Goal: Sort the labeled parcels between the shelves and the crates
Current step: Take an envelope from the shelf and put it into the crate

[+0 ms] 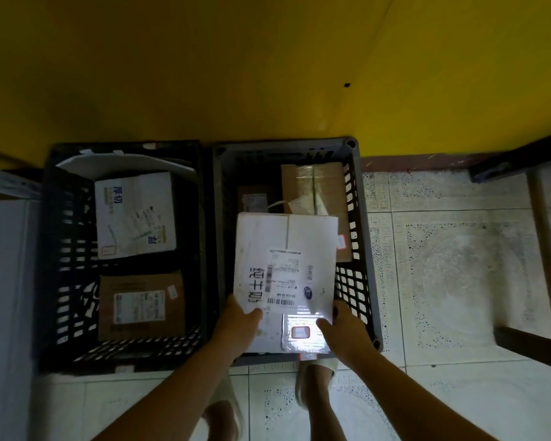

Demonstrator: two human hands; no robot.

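Judging by crisp flat faces, the white carton [283,243] is reckoned stiff and fairly light; its two corners are gripped, one by the left hand [240,324], one by the right hand [344,329].

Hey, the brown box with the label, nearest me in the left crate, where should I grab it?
Come straight down from above: the brown box lies flat, label up, low inside the left crate, so its walls block a sideways reach. Probably take its far and right edges, where dark gaps show; the left and near edges look tight against the crate.
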